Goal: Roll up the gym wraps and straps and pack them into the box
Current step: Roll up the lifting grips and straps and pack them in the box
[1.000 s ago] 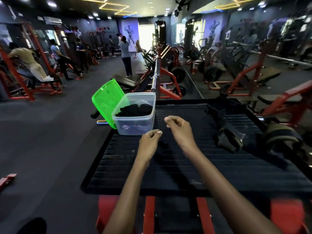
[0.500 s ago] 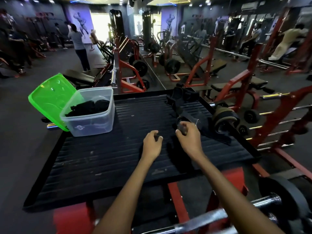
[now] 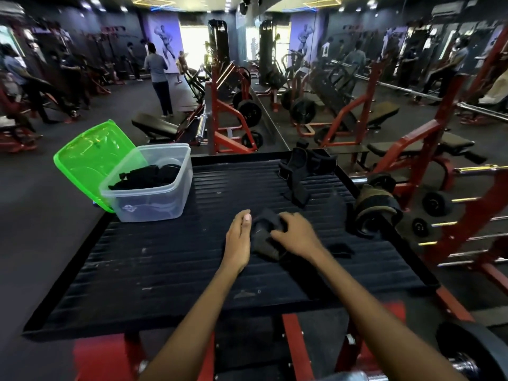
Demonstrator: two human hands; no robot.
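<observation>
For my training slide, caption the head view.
Both hands roll a black fabric wrap beside the clear plastic box.

The black wrap [image 3: 265,235] at the frame's centre is partly covered: the right hand [image 3: 295,234] lies over its right side, and the left hand [image 3: 238,240] hides its left edge, so its full shape cannot be told. In the clear box [image 3: 149,200], upper left, the dark rolled pieces [image 3: 148,176] merge into one mass (no count possible). At the lower right, a weight plate [image 3: 478,353] is cut off by the frame's edge. People in the upper background are blurred.
</observation>
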